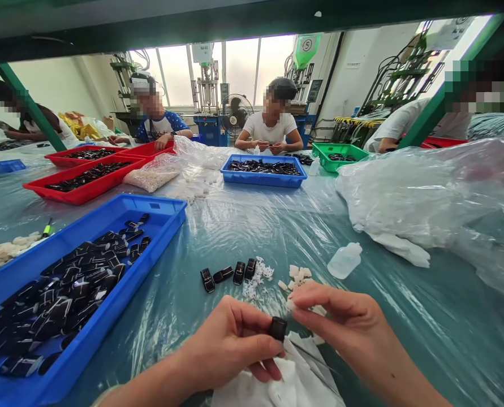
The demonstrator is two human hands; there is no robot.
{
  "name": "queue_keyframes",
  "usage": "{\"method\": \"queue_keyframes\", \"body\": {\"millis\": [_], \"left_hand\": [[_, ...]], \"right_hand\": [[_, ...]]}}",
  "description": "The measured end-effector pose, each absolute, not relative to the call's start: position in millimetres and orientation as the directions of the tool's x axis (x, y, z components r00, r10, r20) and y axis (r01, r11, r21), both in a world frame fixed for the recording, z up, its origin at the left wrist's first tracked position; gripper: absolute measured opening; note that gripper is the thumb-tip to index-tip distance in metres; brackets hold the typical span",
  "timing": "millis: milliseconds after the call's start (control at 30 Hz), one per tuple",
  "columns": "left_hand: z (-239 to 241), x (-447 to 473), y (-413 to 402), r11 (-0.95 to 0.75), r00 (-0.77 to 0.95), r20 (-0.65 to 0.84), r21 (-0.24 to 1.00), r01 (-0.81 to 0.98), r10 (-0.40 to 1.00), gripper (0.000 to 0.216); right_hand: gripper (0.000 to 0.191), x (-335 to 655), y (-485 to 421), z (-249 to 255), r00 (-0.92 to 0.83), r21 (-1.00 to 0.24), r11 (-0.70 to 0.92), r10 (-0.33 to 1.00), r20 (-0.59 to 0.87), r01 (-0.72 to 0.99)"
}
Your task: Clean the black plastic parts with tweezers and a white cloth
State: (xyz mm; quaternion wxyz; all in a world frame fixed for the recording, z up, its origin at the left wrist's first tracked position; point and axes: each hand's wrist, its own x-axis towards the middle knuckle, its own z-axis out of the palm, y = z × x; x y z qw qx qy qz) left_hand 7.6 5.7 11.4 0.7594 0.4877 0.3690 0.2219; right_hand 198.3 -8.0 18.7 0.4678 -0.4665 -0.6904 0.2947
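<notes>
Between the thumb and fingers of my left hand (pixel 238 339) is a small black plastic part (pixel 278 328), its end pointing up and to the right. Close by on the right, my right hand (pixel 340 316) pinches a small white piece (pixel 291 304), largely covered by the fingertips. Below both hands lies a white cloth (pixel 294 373) with a thin dark tool, perhaps tweezers, resting on it. Several finished-looking black parts (pixel 223 275) sit just beyond my left hand, beside a heap of tiny white bits (pixel 258 278). Cream-coloured small blocks (pixel 299 273) are scattered beyond my right fingertips.
A large blue tray (pixel 158 210) of black parts takes up the left. A translucent bottle (pixel 345 260) lies at the right, near a big plastic bag (pixel 425 198). Farther off are red trays (pixel 73 195), a blue tray (pixel 263 178) and several seated people. A green beam (pixel 235 25) crosses overhead.
</notes>
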Motion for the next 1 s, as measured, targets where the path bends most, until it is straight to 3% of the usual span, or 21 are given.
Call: {"method": "queue_keyframes", "body": {"millis": [133,500,667,1000], "left_hand": [[9,8,4,0.36,0.647,-0.297,0.932,0.037,0.702,0.015],[19,8,4,0.003,0.674,-0.055,0.997,0.078,0.737,0.011],[20,8,5,-0.013,0.666,-0.056,0.995,0.099,0.744,0.011],[15,7,4,0.041,0.678,-0.059,0.998,0.042,0.732,0.013]], "right_hand": [[0.007,192,-12,26,-0.181,-0.864,0.457,0.887,0.424,0.213],[0.026,186,-18,35,-0.332,-0.682,0.685,0.725,0.604,0.257],[0.03,186,-21,35,-0.362,-0.576,0.758,0.652,0.666,0.306],[0.031,186,-22,31,-0.376,-0.526,0.769,0.638,0.672,0.364]]}}
